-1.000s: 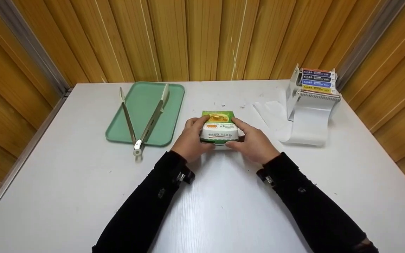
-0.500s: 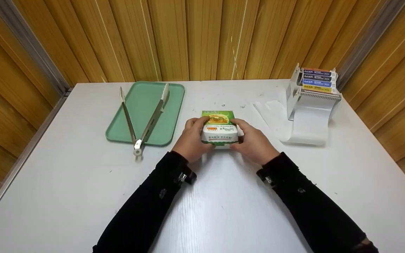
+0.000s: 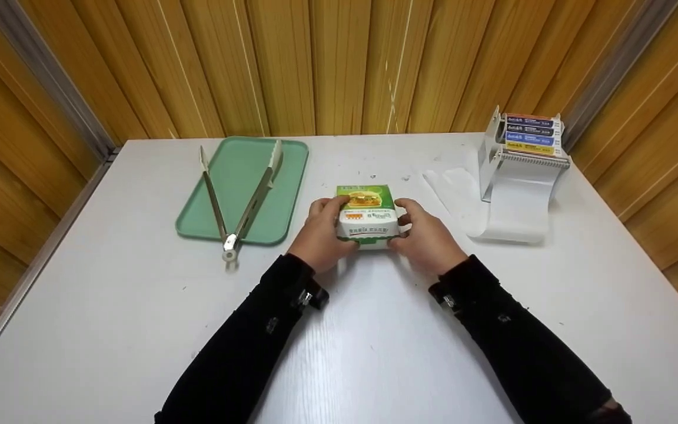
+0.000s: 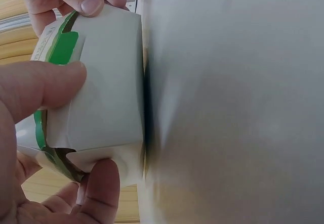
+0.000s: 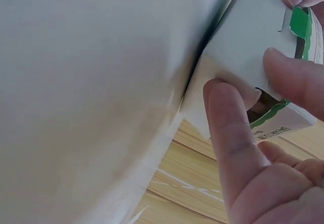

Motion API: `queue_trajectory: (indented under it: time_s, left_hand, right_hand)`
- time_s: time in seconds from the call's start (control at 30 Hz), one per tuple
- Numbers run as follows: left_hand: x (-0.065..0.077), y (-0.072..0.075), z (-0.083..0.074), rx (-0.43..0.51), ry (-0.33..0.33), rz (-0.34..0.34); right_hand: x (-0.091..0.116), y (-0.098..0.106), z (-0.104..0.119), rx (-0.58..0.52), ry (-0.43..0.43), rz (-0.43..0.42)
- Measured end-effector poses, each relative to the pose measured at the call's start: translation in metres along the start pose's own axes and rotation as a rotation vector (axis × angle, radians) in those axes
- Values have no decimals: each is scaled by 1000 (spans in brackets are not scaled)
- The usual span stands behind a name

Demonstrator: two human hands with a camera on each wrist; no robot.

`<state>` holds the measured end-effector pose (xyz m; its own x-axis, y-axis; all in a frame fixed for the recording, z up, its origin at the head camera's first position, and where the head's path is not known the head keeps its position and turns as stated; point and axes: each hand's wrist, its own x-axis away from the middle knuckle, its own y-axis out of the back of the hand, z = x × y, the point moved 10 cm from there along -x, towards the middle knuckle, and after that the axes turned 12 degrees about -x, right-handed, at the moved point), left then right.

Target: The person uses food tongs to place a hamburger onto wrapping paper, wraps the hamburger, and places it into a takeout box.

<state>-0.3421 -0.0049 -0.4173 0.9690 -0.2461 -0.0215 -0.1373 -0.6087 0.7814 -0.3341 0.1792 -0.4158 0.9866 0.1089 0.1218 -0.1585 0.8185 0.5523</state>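
Note:
A green and white cardboard burger box (image 3: 368, 221) with a burger picture on its lid sits mid-table between both hands. My left hand (image 3: 319, 235) grips its left side, with the thumb on the front and fingers around the side and lid edge. My right hand (image 3: 431, 240) holds the right side; in the right wrist view its thumb touches the front and a finger presses the side wall (image 5: 197, 95). A green front tab (image 4: 63, 48) hangs over the box's lower half in the left wrist view. Dark gaps show under the lid edge at the corners.
Metal tongs (image 3: 249, 209) with pale tips lie spread over a green tray (image 3: 198, 227) at the left. Back right stands a label dispenser (image 3: 530, 141) with coloured rolls, its white strip (image 3: 518, 206) trailing onto the table. Wood-patterned panels (image 3: 339, 65) border the table.
The right fingers have slid off the lid's top to the box's right side, and the right thumb has drawn back to the right. The green front tab shows more. The left hand has barely moved.

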Motion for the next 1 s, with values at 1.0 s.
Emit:
queue_trajectory:
  time_s: [1.0]
  left_hand:
    - [1,-3,0,-19,17,13]
  right_hand:
    - [12,-21,29,213,157,-54]
